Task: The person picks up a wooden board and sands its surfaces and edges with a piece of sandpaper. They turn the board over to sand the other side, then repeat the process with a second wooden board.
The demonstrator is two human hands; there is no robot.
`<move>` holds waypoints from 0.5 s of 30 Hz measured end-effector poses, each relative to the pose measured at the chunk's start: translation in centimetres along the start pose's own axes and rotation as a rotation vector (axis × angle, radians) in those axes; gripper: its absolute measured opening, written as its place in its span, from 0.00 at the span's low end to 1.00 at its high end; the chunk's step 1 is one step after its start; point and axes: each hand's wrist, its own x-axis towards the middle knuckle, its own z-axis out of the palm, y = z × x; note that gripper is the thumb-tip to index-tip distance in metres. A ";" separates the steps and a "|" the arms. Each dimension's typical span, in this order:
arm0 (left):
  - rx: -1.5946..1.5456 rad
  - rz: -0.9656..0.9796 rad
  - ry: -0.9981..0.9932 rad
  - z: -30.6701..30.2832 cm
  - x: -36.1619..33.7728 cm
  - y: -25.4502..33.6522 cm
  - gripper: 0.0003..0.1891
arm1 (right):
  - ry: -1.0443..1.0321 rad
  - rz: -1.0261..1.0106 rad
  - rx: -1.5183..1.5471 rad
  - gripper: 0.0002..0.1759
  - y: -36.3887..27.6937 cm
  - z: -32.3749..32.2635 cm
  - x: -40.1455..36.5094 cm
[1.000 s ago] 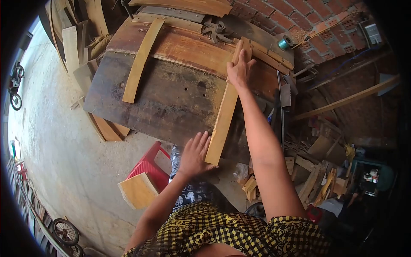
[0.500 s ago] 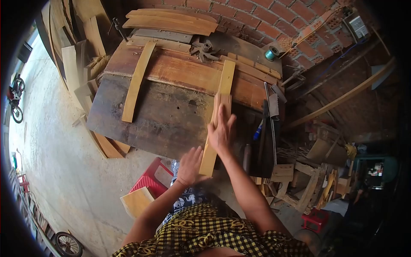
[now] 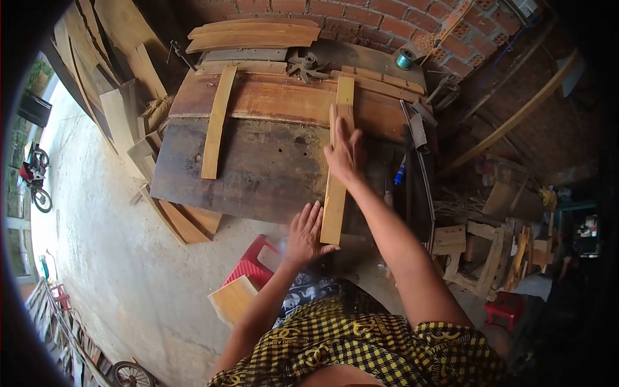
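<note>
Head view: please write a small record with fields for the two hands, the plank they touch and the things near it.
left: left hand open, fingers spread, against the near end of the plank
right: right hand open, palm flat on the plank
plank: lies lengthwise on the table, near end past its edge
beside: curved strip on the table, left of the plank
behind: green spool, brick wall
below: red stool

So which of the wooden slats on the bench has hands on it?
The straight slat right of centre: the right hand lies flat on it, and the left hand is at its near end. The curved slat to the left lies alone.
</note>
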 end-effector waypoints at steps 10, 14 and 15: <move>-0.043 0.002 0.128 1.9 -0.2 -0.8 0.57 | -0.027 0.027 -0.097 0.37 1.4 0.3 -5.9; -0.093 0.032 0.133 1.7 -0.2 -1.2 0.54 | 0.266 -0.200 -0.105 0.25 3.6 5.8 6.2; -0.127 0.033 0.128 1.7 -0.3 -1.3 0.54 | 0.347 -0.282 -0.109 0.27 4.3 6.9 8.4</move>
